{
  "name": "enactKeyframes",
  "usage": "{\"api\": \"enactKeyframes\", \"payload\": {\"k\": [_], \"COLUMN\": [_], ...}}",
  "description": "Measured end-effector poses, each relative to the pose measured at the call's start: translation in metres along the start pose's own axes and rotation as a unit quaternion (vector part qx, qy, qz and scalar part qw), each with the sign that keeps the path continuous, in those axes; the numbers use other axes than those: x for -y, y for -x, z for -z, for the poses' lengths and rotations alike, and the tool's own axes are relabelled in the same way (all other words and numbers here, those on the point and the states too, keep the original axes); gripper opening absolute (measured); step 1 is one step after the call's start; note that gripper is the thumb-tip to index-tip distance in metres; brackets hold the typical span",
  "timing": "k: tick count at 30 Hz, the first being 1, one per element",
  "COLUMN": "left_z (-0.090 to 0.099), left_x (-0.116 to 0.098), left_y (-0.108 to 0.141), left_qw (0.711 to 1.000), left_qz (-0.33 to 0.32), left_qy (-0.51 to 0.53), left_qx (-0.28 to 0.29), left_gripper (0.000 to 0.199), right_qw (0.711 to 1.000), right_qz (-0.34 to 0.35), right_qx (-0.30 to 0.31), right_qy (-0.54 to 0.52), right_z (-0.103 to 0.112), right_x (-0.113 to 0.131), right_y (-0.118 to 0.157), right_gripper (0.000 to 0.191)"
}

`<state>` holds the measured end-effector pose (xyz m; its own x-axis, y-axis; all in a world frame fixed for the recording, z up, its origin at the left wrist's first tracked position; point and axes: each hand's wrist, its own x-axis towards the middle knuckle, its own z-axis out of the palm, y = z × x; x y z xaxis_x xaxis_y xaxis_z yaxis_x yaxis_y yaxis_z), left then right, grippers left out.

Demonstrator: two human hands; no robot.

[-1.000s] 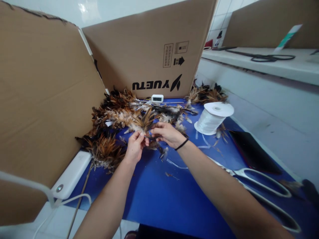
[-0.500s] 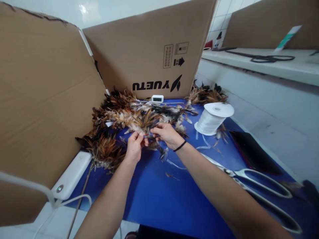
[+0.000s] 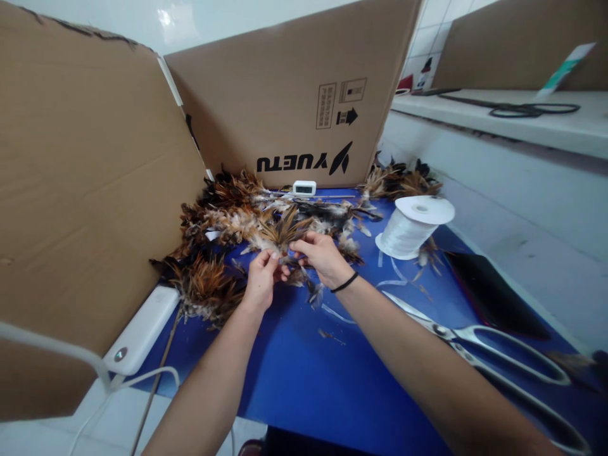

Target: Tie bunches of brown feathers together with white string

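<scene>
A small fan of brown feathers [image 3: 284,229] stands upright between my two hands, its pale fluffy base toward me. My left hand [image 3: 264,273] pinches that base with thumb and forefinger. At the right side of the bunch, my right hand [image 3: 319,254] is closed on the feathers with its fingertips; a black band circles that wrist. Behind and left lie heaps of brown and black feathers [image 3: 209,285]. White ribbon winds on a spool [image 3: 411,231] to the right, with a loose end trailing on the blue table [image 3: 304,380].
Large metal scissors [image 3: 475,348] lie at the right beside a dark flat device [image 3: 494,294]. A small white digital display [image 3: 304,188] sits before the cardboard box [image 3: 266,107]. A white power strip [image 3: 142,329] with cables is at left. Black scissors [image 3: 532,110] rest on a shelf.
The whole view has shifted slightly, so things appear a little farther right. Both hands keep hold of the feather bunch, with the right fingers slightly moved.
</scene>
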<state>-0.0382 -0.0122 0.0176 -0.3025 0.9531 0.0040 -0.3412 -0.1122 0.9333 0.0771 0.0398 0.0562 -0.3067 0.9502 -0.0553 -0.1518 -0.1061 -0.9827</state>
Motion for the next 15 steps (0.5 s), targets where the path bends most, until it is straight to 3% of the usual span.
{"api": "enactKeyframes", "payload": {"k": [5, 15], "left_z": [-0.0005, 0.0024], "left_x": [0.0006, 0.0051], "left_y": [0.0004, -0.0021], "left_qw": [0.999, 0.989], "left_qz": [-0.019, -0.073], "left_qy": [-0.036, -0.121], "left_qx": [-0.003, -0.034], "left_gripper": [0.027, 0.02], "right_qw": [0.999, 0.999], "right_qz": [0.034, 0.028], "right_qx": [-0.014, -0.033], "right_qy": [0.011, 0.012], "right_z": [-0.0031, -0.0038], "right_x": [-0.0017, -0.0026], "right_y": [0.0008, -0.0005], "right_gripper": [0.008, 0.007]}}
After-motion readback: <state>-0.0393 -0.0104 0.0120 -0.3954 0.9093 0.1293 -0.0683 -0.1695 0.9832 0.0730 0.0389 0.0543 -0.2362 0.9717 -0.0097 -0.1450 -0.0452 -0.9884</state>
